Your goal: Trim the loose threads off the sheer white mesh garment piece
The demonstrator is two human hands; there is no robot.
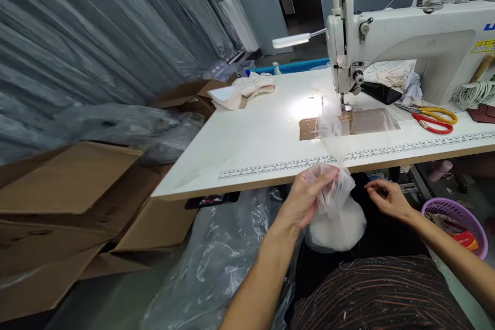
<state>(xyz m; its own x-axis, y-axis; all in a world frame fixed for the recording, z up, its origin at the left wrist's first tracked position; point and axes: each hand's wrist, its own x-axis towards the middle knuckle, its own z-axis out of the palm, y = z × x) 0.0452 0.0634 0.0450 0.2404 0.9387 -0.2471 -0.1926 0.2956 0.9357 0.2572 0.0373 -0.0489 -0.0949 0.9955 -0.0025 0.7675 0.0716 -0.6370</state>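
Observation:
My left hand is closed on a gathered piece of sheer white fabric at the table's front edge. The fabric's upper end runs over the edge toward the sewing machine, and its wider, rounded lower part hangs over my lap. To the right of the fabric, apart from it, my right hand is held low with its fingers curled and pinched together. Whether anything thin is between those fingertips I cannot make out. The machine's presser foot stands just behind the fabric's far end.
Scissors with red and yellow handles and a dark phone lie right of the needle. Cream cloth rests at the table's far left. Cardboard boxes stand left; a purple basket stands right.

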